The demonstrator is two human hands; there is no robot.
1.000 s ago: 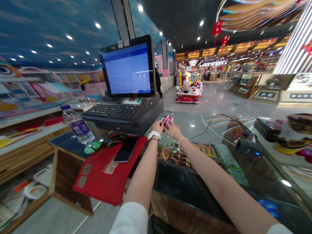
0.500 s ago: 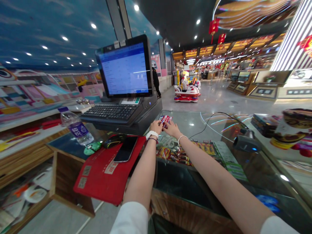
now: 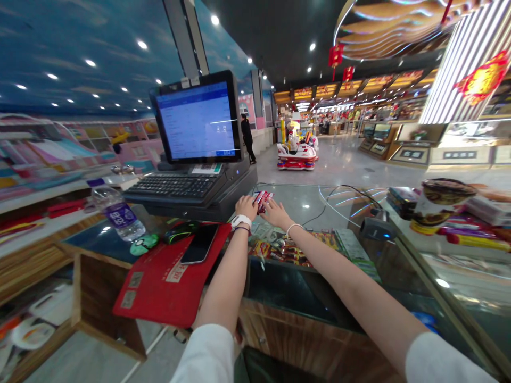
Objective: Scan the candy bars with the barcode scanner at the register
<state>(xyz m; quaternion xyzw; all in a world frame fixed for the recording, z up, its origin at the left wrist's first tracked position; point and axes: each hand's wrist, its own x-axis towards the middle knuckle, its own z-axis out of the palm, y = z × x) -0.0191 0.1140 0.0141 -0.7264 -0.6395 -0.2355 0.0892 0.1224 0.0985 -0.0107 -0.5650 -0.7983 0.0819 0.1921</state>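
Note:
A small red and white packet (image 3: 264,200) is between my two hands, over the far part of the glass counter. My left hand (image 3: 246,207), with a white band at the wrist, has its fingers closed on the packet's left side. At the packet's right edge, my right hand (image 3: 278,215) has its fingers stretched out and apart, some of them touching it. What is printed on the packet is too small to read. Beneath my forearms, several colourful packs (image 3: 293,250) show through the glass.
Left of my arms are a black phone (image 3: 199,243) on a red mat (image 3: 163,290), a mouse (image 3: 180,232) and a water bottle (image 3: 120,214). Behind them stands a monitor (image 3: 197,119) with a keyboard (image 3: 170,186). A scanner (image 3: 376,229) and a cup-shaped tub (image 3: 437,205) are right.
The camera view has shifted slightly to the right. My right hand's fingers are more spread out beside the packet, while my left hand stays at its left side.

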